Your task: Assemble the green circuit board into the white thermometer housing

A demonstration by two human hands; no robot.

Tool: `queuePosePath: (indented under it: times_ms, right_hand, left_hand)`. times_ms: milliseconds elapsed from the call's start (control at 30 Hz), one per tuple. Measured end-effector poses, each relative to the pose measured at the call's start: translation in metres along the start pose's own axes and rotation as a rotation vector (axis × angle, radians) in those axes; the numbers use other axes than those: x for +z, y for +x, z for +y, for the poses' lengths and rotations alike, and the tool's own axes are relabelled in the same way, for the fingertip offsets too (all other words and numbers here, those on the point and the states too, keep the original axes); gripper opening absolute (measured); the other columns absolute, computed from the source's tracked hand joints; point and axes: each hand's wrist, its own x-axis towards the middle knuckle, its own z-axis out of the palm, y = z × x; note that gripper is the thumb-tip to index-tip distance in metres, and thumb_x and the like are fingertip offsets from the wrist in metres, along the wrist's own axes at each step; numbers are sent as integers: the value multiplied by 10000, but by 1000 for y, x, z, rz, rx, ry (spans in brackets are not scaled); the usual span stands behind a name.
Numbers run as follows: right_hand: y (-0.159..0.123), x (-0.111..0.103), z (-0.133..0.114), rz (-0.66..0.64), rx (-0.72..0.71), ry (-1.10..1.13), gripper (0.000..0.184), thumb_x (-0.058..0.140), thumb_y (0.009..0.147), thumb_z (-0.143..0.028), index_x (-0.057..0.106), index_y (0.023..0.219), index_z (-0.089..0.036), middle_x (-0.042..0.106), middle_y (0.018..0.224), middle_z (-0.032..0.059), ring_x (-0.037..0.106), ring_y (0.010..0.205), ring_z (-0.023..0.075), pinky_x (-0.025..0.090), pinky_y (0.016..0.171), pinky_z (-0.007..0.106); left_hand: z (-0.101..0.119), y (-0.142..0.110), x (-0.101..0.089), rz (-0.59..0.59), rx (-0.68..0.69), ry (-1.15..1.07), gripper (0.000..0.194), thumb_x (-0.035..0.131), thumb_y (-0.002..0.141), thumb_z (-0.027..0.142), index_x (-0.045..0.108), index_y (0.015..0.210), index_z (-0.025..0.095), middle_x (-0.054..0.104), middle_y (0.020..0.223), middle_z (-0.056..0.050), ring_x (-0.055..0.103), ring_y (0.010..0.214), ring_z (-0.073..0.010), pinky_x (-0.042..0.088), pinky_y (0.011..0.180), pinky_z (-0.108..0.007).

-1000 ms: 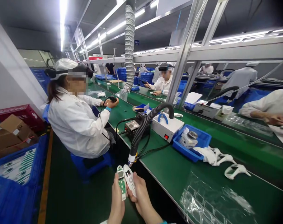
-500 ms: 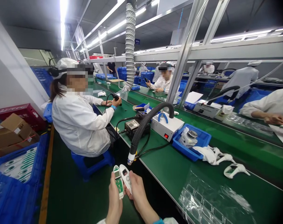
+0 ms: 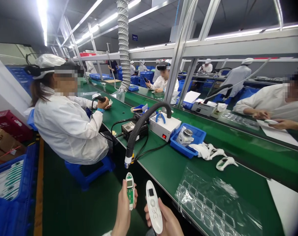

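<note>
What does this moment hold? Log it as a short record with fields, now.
left hand: left hand holds a green circuit board upright
right hand: right hand holds a white cover, apart from the board
ahead: black hose ends just above the board
bench: green bench with a clear plastic tray, white box, blue bin
nearby: person in a white coat seated at the left
</note>
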Motion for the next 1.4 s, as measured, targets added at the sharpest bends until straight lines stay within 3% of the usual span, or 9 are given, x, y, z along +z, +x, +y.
queuePosePath:
  times_ms: [167, 500, 600, 800, 867, 1067, 1200, 1300, 1400]
  right_hand:
    - [-26, -9, -10, 13, 28, 109, 500, 775, 665, -527, 743, 887, -80, 725, 787, 102, 637, 650, 163, 494, 600, 258]
    - [-48, -15, -17, 18, 25, 208, 535, 777, 668, -516, 733, 993, -93, 723, 838, 111, 644, 709, 174, 483, 614, 249]
    - [-50, -16, -17, 35, 31, 207, 539, 781, 653, -526, 738, 980, -99, 722, 831, 116, 645, 699, 177, 484, 608, 252]
    - [-49, -20, -15, 58, 19, 214, 532, 781, 642, -538, 747, 936, -96, 719, 814, 123, 647, 676, 189, 477, 588, 262]
    - [-49, -21, -15, 54, 23, 228, 523, 780, 649, -533, 749, 931, -93, 721, 811, 124, 646, 679, 186, 477, 594, 261]
    - [-55, -19, -21, 31, 27, 273, 497, 783, 671, -495, 741, 975, -104, 724, 823, 107, 647, 697, 165, 480, 621, 245]
    - [-57, -18, -22, 32, 29, 268, 496, 787, 659, -499, 744, 967, -112, 717, 821, 101, 641, 690, 165, 477, 608, 248]
    - [-57, -20, -21, 31, -9, 230, 495, 761, 676, -528, 749, 956, -120, 717, 829, 107, 640, 692, 175, 480, 615, 259]
    - [-60, -24, -22, 39, -116, 69, 480, 750, 688, -529, 754, 932, -116, 723, 813, 117, 652, 718, 196, 490, 656, 270]
  left_hand:
    - [-4, -24, 9, -49, -96, -127, 521, 543, 781, 647, 615, 938, 156, 623, 704, -31, 519, 545, -119, 361, 447, -218]
    - [-3, -40, 21, -16, -203, -186, 537, 604, 762, 617, 631, 1012, 142, 642, 732, -42, 566, 586, -127, 414, 476, -218]
    - [-7, -24, 19, -11, -134, -175, 520, 589, 771, 619, 620, 982, 145, 629, 694, -30, 556, 565, -121, 409, 468, -212]
    - [-2, 38, 3, 60, 75, -147, 516, 537, 751, 685, 556, 742, 170, 493, 492, 48, 426, 411, -74, 302, 383, -172]
    - [-1, 44, -2, 72, 94, -107, 513, 546, 744, 683, 552, 718, 170, 493, 477, 45, 423, 402, -77, 305, 378, -175]
    - [-11, 3, -4, 62, 53, 28, 516, 540, 766, 666, 600, 784, 154, 534, 516, 18, 457, 440, -102, 344, 399, -197]
    - [-10, -29, 7, -65, -23, 37, 522, 492, 818, 637, 622, 967, 154, 610, 694, -22, 476, 520, -114, 373, 439, -215]
    - [-2, -45, 19, -151, -96, -1, 472, 542, 811, 601, 642, 957, 164, 623, 772, -37, 523, 614, -135, 449, 549, -235]
    - [3, -57, 32, -186, -87, 21, 474, 654, 744, 572, 665, 987, 165, 650, 812, -57, 588, 711, -178, 500, 689, -274]
